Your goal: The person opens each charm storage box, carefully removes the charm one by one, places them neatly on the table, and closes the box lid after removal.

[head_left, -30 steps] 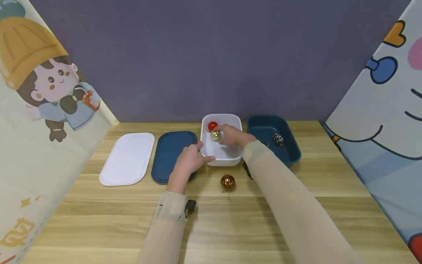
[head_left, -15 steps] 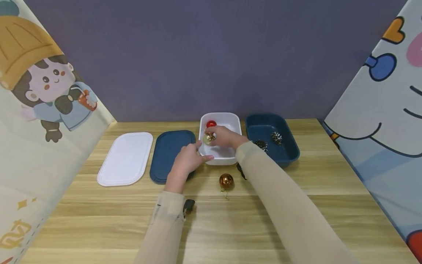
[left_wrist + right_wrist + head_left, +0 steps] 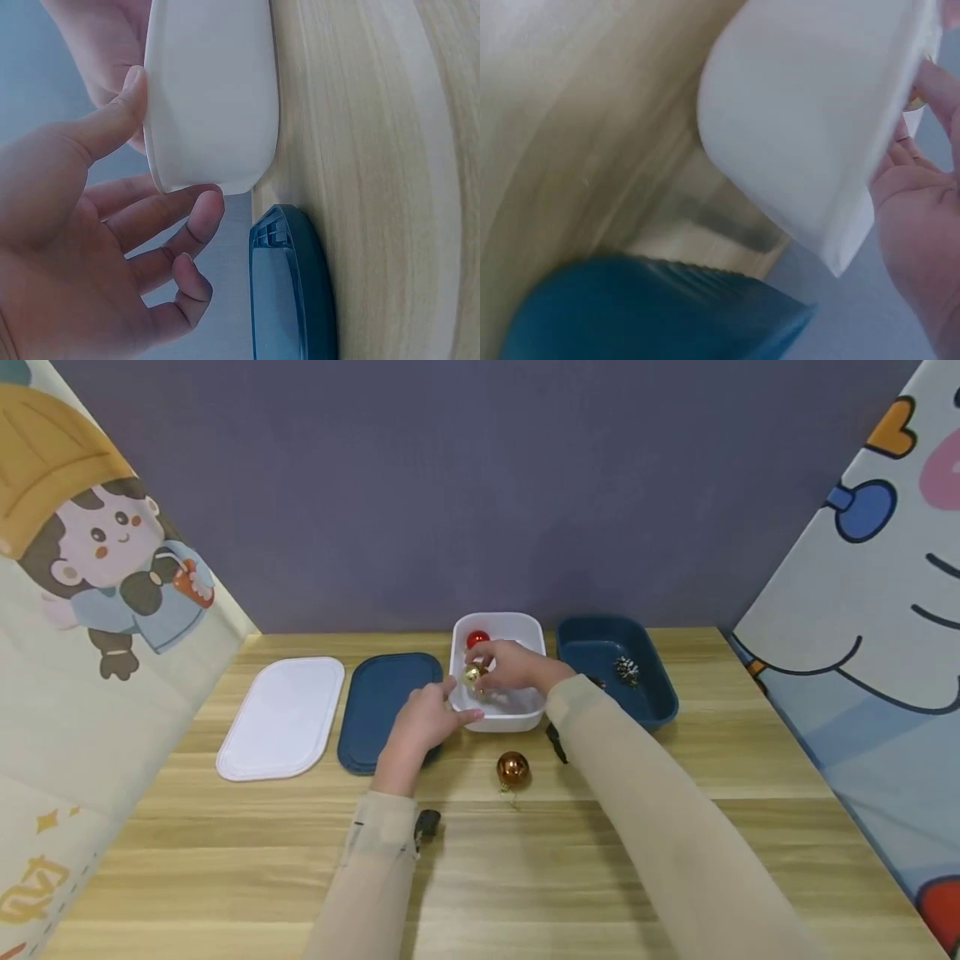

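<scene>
In the head view my right hand (image 3: 512, 665) reaches inside the white plastic box (image 3: 504, 724). Its fingers hold a shiny gold Christmas ball (image 3: 472, 672), mostly covered by the hand in the right wrist view. Just behind it in the same box lies a red Christmas ball (image 3: 477, 639). My left hand (image 3: 426, 718) grips the box's near left corner; the left wrist view has the thumb (image 3: 120, 105) on the rim and the fingertips against the side wall. A copper-brown Christmas ball (image 3: 513, 769) with a thin gold loop lies on the table in front of the box.
Right of the white box stands a dark blue box (image 3: 663, 697) with pine cones (image 3: 627, 671) in it, partly hidden by my sleeve. On the left lie a dark blue lid (image 3: 390, 702) and a white lid (image 3: 281, 718), flat on the wooden table (image 3: 262, 860). A wall rises behind.
My right hand has carried the gold ball a little left and lower within the white box. The left hand keeps its hold on the corner. The head view has shifted slightly.
</scene>
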`<action>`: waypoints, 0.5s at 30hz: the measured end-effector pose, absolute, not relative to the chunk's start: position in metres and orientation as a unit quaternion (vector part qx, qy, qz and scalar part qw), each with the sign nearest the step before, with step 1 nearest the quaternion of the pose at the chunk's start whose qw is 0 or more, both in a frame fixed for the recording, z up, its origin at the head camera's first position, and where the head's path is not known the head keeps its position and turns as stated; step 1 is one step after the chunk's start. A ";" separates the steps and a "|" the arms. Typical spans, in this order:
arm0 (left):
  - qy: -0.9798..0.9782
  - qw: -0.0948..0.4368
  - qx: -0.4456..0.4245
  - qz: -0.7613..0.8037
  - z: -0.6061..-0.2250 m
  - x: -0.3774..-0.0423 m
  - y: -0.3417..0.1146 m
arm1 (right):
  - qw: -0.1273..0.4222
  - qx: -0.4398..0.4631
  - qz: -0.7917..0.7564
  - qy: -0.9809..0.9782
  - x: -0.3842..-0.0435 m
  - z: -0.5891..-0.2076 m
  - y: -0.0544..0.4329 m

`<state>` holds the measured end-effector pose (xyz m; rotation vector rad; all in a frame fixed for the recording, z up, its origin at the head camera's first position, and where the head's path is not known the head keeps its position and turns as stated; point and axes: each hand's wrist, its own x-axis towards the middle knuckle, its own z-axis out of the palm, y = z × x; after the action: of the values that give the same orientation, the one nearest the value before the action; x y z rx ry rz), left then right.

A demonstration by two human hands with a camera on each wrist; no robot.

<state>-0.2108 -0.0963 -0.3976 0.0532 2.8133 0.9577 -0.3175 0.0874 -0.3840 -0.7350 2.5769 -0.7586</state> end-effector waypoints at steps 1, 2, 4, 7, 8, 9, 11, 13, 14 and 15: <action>0.943 0.085 0.018 0.322 -0.398 -0.211 -0.097 | 0.178 -0.257 -0.273 0.910 -0.317 -0.381 0.089; 0.943 0.087 0.018 0.322 -0.398 -0.211 -0.097 | 0.176 -0.257 -0.279 0.908 -0.317 -0.378 0.090; 0.942 0.088 0.018 0.325 -0.398 -0.210 -0.097 | 0.173 -0.255 -0.295 0.905 -0.316 -0.371 0.094; 0.941 0.089 0.016 0.325 -0.397 -0.211 -0.098 | 0.175 -0.255 -0.319 0.896 -0.313 -0.362 0.099; 0.941 0.089 0.015 0.325 -0.397 -0.211 -0.098 | 0.174 -0.257 -0.325 0.893 -0.311 -0.359 0.100; 0.942 0.090 0.015 0.324 -0.397 -0.210 -0.098 | 0.176 -0.256 -0.330 0.891 -0.309 -0.356 0.102; 0.941 0.090 0.014 0.324 -0.397 -0.211 -0.098 | 0.178 -0.252 -0.334 0.890 -0.304 -0.351 0.105; 0.942 0.091 0.015 0.323 -0.397 -0.211 -0.098 | 0.177 -0.254 -0.326 0.893 -0.300 -0.346 0.108; 0.942 0.092 0.016 0.323 -0.397 -0.211 -0.098 | 0.174 -0.260 -0.316 0.896 -0.298 -0.345 0.110; 0.942 0.092 0.016 0.323 -0.398 -0.211 -0.098 | 0.171 -0.270 -0.304 0.898 -0.296 -0.343 0.112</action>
<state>-0.2107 -0.0978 -0.3976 0.0477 2.7963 0.9587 -0.2964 0.1118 -0.3434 -0.7654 2.5492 -0.8632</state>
